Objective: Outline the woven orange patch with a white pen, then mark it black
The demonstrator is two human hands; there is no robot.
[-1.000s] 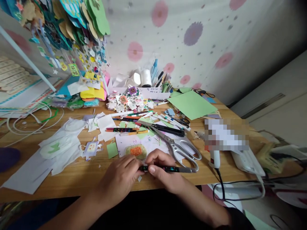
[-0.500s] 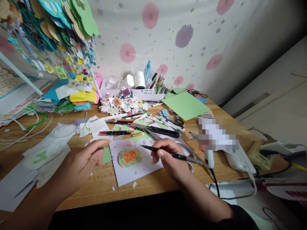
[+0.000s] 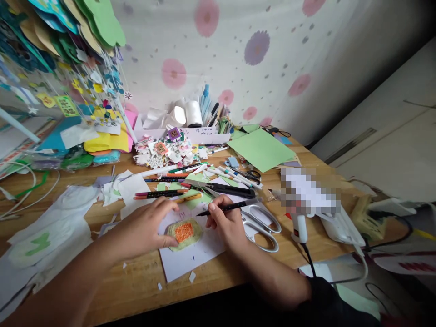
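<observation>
A black patterned marker pen (image 3: 235,206) is held between the thumb and fingers of my right hand (image 3: 226,225), its dark tip pointing left. Just below that tip lies a rounded, pale green piece with an orange, grid-textured square (image 3: 185,233) in its middle. It rests on a white sheet of paper (image 3: 190,265). My left hand (image 3: 143,227) is open, thumb and fingers apart, reaching over the sheet's left side. Its thumb tip is at the green piece's left edge. Silver-handled scissors (image 3: 261,227) lie right of my right hand, blades partly hidden.
Behind my hands lie several markers (image 3: 160,194), a black cutter (image 3: 231,190) and paper scraps. A pile of small paper cutouts (image 3: 170,152) stands before a white box (image 3: 211,138). Green card (image 3: 262,150) lies farther back; a glue gun (image 3: 299,227) stands at right.
My left hand has opened from a closed pose and moved right to the green piece. The pen in my right hand has come closer to that piece. The camera view has shifted slightly.
</observation>
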